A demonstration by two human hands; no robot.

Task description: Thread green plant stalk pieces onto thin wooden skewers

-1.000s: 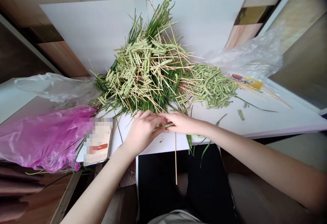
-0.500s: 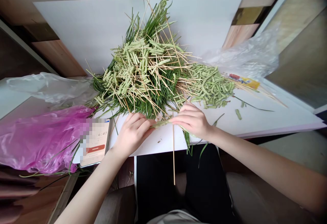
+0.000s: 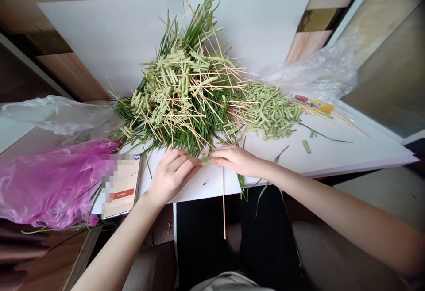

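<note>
At the table's front edge, my left hand (image 3: 175,171) is closed on one end of a pale green bean piece (image 3: 207,161). Fingers of my right hand (image 3: 236,160) are pressed together around its other end. A thin bamboo skewer (image 3: 224,207) sticks out below my right fingers and points down over my lap; its upper end is hidden there. Just beyond my hands rises a heap of dark green chives (image 3: 206,125), with several skewered bundles of cut beans (image 3: 182,78) lying on top. Loose cut bean pieces (image 3: 274,112) form a pile to the right.
On the left lie a pink plastic bag (image 3: 49,180), a phone (image 3: 122,189) with a lit screen, and a clear bag (image 3: 63,114). Another clear bag (image 3: 322,72) and a packet of skewers (image 3: 315,104) are at right. A white board (image 3: 99,39) stands behind.
My right hand has shifted left, closer to my left hand, and less of the bean shows between them. The view has moved slightly; the heap looks the same.
</note>
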